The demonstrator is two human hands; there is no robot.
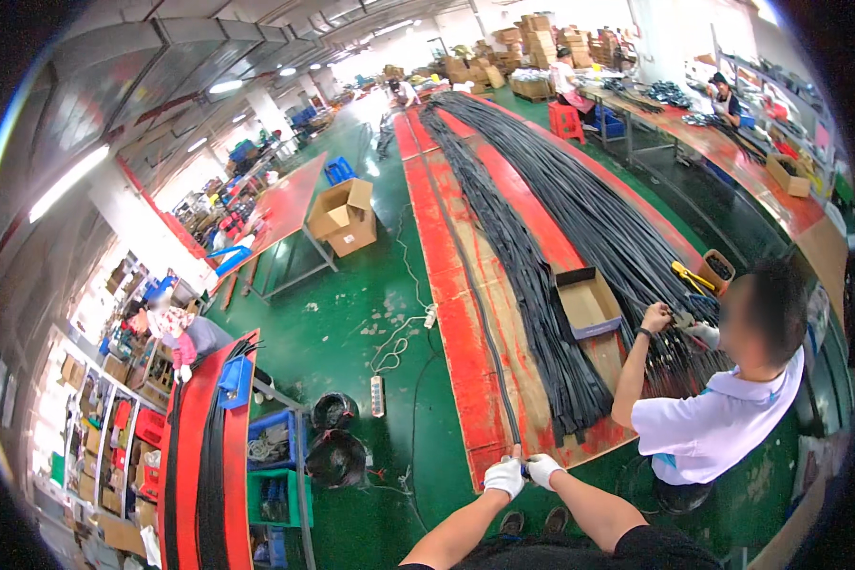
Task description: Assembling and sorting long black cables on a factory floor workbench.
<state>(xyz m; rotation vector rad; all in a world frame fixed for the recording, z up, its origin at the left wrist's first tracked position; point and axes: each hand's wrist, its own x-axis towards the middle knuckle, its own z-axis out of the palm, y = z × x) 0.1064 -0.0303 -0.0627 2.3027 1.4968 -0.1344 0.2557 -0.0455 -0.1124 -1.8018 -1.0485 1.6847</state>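
Note:
My left hand (504,477), in a white glove with bare fingertips, closes on the near end of a long black cable (489,344) at the front edge of the red table (451,313). That cable runs away from me along the table's left side. Close beside it, my right hand (543,470), also gloved in white, has its fingers closed by a small dark item between the hands, too small to name. To the right lie a thick bundle of black cables (518,275) and a wider bundle (579,190).
An open cardboard box (587,302) rests on the cables. At my right, a co-worker in a white shirt (722,418) handles cable ends near yellow-handled pliers (692,276). Black bins (336,460) and a power strip (377,396) are on the green floor. A red side table (185,456) stands left.

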